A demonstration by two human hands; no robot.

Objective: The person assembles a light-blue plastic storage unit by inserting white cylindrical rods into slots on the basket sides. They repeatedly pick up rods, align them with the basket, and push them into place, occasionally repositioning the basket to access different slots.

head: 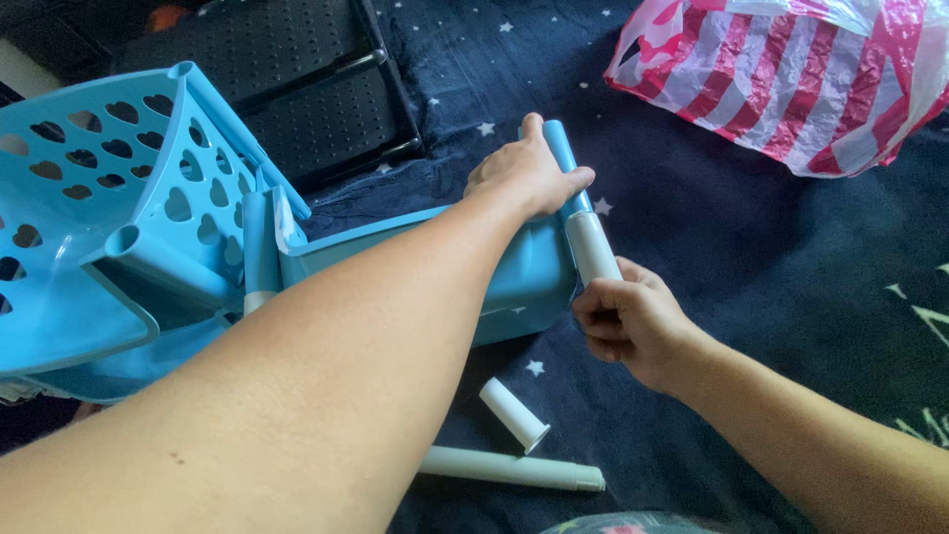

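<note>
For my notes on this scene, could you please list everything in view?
Blue plastic basket shelf: one, blue with heart-shaped holes, left, lying on its side.
Blue tray: one, blue, centre, under the left forearm.
Corner tube: one, blue above and white below, at the tray's corner.
Loose white tubes: two, a short one and a long one, on the blanket at bottom centre.
Black perforated shelf: one, top centre.
Plastic bag: one, red and white striped, top right.
Blanket: one, dark blue with stars, beneath everything.
Left hand: gripping the tube's blue part.
Right hand: gripping its white part.
</note>
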